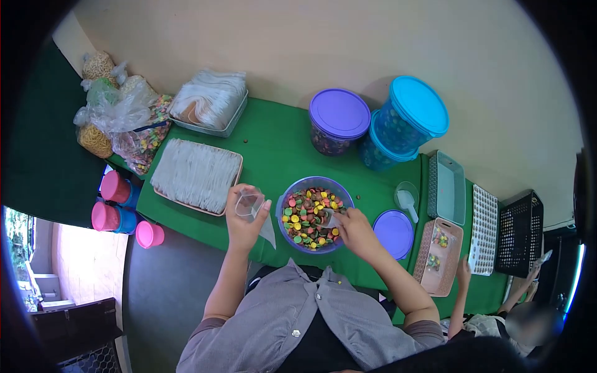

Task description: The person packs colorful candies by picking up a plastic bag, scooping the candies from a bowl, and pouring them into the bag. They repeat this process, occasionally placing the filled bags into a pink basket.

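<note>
A purple tub (287,238) full of colourful round candies (309,214) stands on the table in front of me. My left hand (244,227), left of the tub, is closed on a clear plastic bag (267,232). The bag's top is spread into a rounded opening above my fingers, and its lower end hangs toward the tub. My right hand (357,231) reaches over the tub's right side, fingers closed on a small translucent scoop (331,219) whose end is among the candies.
Baskets of stacked clear bags (198,174) lie left. Lidded tubs (339,115) stand at the back. A purple lid (393,234), a cup with a white scoop (407,198) and a pink basket (439,267) holding small filled packets lie right. Another person's hand (463,271) is beside that basket.
</note>
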